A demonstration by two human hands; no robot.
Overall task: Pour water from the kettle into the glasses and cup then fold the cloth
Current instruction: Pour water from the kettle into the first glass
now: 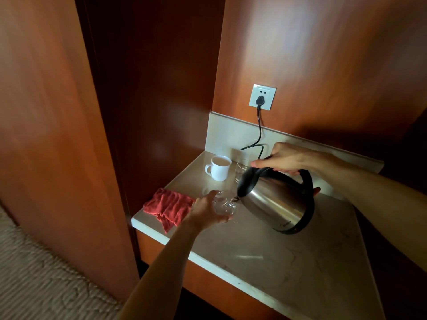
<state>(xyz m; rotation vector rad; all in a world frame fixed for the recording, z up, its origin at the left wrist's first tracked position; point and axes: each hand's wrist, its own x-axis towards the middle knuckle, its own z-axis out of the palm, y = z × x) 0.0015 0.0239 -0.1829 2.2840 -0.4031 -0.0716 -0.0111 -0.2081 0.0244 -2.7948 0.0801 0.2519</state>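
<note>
My right hand [285, 159] grips the black handle of a steel kettle [277, 202], which is tilted to the left with its spout over a clear glass [225, 205]. My left hand [204, 211] holds that glass on the pale stone counter [288, 245]. Water runs from the spout into the glass. A white cup [219, 167] stands at the back of the counter. A second clear glass [242, 169] stands just right of the cup, partly hidden behind the kettle. A crumpled red cloth [169, 207] lies at the counter's left front corner.
A black cord [260, 130] runs from a white wall socket [262, 97] down behind the kettle. Wooden panels close in the counter on the left and at the back. Beige carpet [34, 273] lies at the lower left.
</note>
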